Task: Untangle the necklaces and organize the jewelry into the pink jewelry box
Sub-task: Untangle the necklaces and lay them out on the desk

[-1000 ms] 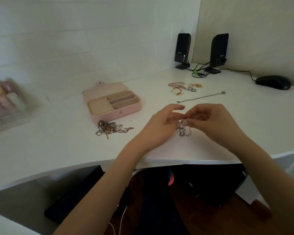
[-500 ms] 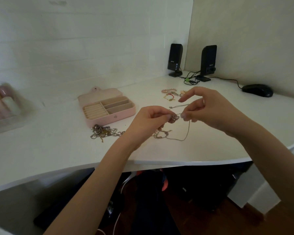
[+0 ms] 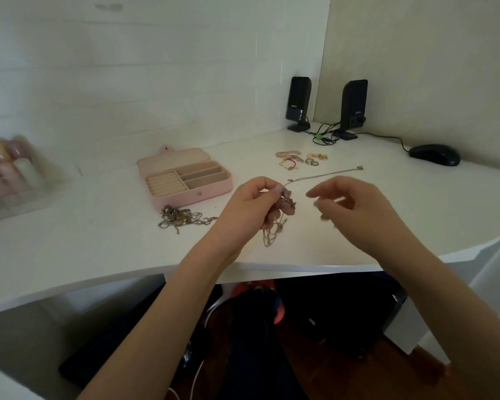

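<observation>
The open pink jewelry box [image 3: 191, 194] stands on the white desk, left of centre. My left hand [image 3: 250, 210] pinches a knotted silver necklace [image 3: 287, 202] above the desk, and its chain dangles down [image 3: 270, 238] to the surface. My right hand [image 3: 358, 210] hovers a short way to the right of the knot, blurred by motion, fingers loosely curled; whether it holds a strand is unclear. A pile of tangled chains [image 3: 182, 219] lies in front of the box. One straightened necklace [image 3: 326, 174] lies behind my hands. Rings and bracelets [image 3: 298, 160] sit further back.
Two black speakers [image 3: 299, 103] [image 3: 354, 108] with cables stand in the far corner, and a black mouse [image 3: 433, 155] lies at the right. A clear organiser of bottles [image 3: 10, 174] is at the far left. The desk's front edge [image 3: 272, 267] runs just below my wrists.
My hands lifted the knotted necklace off the desk. Then my right hand drew away to the right of the knot, while my left hand kept its pinch.
</observation>
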`<state>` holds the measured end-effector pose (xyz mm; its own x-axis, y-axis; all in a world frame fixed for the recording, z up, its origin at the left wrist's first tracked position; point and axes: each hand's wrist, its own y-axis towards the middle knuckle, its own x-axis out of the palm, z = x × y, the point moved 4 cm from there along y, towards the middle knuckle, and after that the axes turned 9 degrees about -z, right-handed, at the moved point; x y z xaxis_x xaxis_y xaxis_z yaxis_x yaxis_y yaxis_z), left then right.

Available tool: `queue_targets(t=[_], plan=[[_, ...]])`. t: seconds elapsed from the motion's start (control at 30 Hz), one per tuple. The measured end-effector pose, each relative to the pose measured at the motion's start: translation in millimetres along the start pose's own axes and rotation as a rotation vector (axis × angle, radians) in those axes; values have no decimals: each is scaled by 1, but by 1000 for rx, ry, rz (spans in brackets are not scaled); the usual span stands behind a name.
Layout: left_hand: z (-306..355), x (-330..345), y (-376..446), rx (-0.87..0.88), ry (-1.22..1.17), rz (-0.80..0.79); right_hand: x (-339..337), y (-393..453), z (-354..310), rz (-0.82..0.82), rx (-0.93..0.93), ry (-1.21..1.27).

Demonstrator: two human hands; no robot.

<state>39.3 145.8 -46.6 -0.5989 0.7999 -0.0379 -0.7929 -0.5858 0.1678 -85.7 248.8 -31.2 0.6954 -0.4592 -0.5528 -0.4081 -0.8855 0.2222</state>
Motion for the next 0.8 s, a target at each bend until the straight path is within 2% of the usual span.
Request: queue_targets(t=[0.07, 0.13, 0.33, 0.47, 0.67, 0.73, 0.8], plan=[[-2, 0, -3, 26, 24, 8, 13, -9, 1, -186, 155, 317], [-3, 2, -7, 53, 60, -11, 25, -14, 1, -258, 221, 462], [-4, 3, -12, 98, 228, -14, 30, -6, 3, -164, 268, 567], [-4, -1, -12, 113, 215, 25, 23, 3, 4, -159, 214, 442], [-8, 9, -11, -58, 42, -133, -2, 20, -16, -402, 109, 60], [-5, 12, -11, -111, -62, -133, -6, 27, -24, -439, 68, -20], [-3, 11, -9, -84, -53, -101, -7, 32, -29, -449, 47, -78]])
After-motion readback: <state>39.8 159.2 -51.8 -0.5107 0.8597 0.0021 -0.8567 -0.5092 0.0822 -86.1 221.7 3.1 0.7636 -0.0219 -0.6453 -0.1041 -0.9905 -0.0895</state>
